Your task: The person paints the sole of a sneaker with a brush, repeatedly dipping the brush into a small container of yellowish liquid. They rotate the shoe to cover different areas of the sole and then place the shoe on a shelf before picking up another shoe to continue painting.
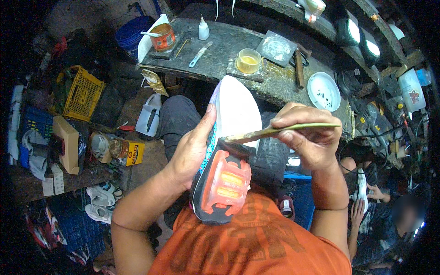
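Note:
An upturned shoe (pixel 238 103) lies in front of me with its sole facing up. Its forefoot is white, its waist and heel are black, and a red-orange piece (pixel 229 183) covers the heel. A blue patterned upper shows along the left side. My left hand (pixel 190 153) grips the shoe there, thumb along the edge. Between the fingers and thumb of my right hand (pixel 314 135) is a thin brush (pixel 256 134) with a greenish handle. Its darker tip touches the sole where white meets black.
The dark workbench (pixel 220 43) ahead bears a cup of amber liquid (pixel 249 62), a red tin (pixel 163 39), a squeeze bottle (pixel 203 30), a blue-handled knife (pixel 200 55) and a white dish (pixel 323 91). A yellow crate (pixel 82 94) stands left. At right, another person holds a white shoe (pixel 360 190).

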The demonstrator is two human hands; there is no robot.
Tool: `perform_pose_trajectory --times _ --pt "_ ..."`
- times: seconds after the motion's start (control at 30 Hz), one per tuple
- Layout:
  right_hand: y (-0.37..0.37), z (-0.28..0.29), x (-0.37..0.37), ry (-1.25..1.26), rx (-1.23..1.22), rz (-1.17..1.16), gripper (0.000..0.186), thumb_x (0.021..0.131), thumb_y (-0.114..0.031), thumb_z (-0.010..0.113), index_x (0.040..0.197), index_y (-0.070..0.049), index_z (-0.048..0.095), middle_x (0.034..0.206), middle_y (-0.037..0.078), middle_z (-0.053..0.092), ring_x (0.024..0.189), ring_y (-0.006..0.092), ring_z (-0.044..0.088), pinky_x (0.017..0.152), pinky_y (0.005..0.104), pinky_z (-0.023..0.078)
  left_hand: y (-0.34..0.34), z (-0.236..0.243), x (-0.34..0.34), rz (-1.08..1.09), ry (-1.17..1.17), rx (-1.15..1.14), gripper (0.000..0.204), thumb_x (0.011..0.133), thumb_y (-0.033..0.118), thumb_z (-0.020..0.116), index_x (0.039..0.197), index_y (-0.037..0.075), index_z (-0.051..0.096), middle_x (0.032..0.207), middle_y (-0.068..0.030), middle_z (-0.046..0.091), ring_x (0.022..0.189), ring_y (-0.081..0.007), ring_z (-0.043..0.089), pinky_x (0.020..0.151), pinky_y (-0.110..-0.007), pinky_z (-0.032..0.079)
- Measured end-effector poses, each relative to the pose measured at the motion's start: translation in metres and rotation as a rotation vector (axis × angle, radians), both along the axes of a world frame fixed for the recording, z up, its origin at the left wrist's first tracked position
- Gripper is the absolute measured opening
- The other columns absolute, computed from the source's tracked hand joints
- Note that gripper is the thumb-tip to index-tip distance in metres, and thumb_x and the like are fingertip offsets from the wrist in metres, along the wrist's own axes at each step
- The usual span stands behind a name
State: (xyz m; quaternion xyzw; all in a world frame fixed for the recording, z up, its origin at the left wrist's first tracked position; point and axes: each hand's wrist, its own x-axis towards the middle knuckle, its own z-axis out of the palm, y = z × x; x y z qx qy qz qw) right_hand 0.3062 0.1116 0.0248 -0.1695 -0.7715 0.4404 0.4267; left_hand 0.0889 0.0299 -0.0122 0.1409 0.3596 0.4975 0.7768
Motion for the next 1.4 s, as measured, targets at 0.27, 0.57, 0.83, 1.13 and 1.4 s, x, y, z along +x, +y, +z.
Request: perform_pose_trajectory --times 0.27,0.57,0.83,1.13,1.4 --pt "0.004 0.004 0.004 -0.052 -0.026 0.051 0.020 0.081 0.003 0.078 0.101 0.003 0.075 0.094 0.014 0.075 0.083 0.0215 0.071 0.074 0.0317 0.055 -0.003 0.002 -0.007 -0.113 -0.033 -0.063 0.063 0.107 0.051 0.037 0.139 -0.002 0.050 0.121 -0.0160 0.067 0.103 -0.0211 0.070 0.089 -0.035 0.058" --pt "0.001 0.003 0.002 -0.053 -0.055 0.117 0.019 0.080 0.003 0.078 0.099 0.003 0.076 0.094 0.014 0.075 0.085 0.0225 0.071 0.076 0.0325 0.056 -0.006 -0.002 -0.011 -0.153 0.050 -0.127 0.061 0.106 0.050 0.042 0.137 -0.001 0.052 0.120 -0.0144 0.068 0.102 -0.0178 0.069 0.089 -0.032 0.057" --pt "0.006 -0.001 0.006 -0.040 -0.122 0.175 0.019 0.081 0.002 0.077 0.099 0.003 0.076 0.092 0.013 0.075 0.084 0.0206 0.071 0.075 0.0316 0.056 -0.008 0.002 -0.018 -0.234 0.209 -0.179 0.062 0.103 0.053 0.048 0.127 -0.002 0.061 0.111 -0.0132 0.071 0.092 -0.0167 0.071 0.082 -0.030 0.059" --pt "-0.003 -0.005 0.032 0.019 -0.120 0.225 0.020 0.074 -0.002 0.080 0.093 0.003 0.076 0.084 0.016 0.074 0.073 0.0253 0.070 0.067 0.0331 0.054 -0.013 0.007 -0.024 -0.187 0.062 -0.316 0.059 0.101 0.051 0.053 0.122 -0.003 0.062 0.106 -0.0144 0.073 0.087 -0.0187 0.073 0.079 -0.032 0.060" --pt "-0.011 0.008 0.032 0.056 -0.302 0.033 0.021 0.082 -0.003 0.077 0.100 0.005 0.073 0.092 0.014 0.073 0.085 0.0181 0.070 0.074 0.0281 0.054 -0.011 0.017 -0.009 -0.265 0.235 -0.246 0.059 0.102 0.051 0.050 0.127 -0.001 0.060 0.107 -0.0148 0.071 0.086 -0.0200 0.072 0.077 -0.035 0.060"
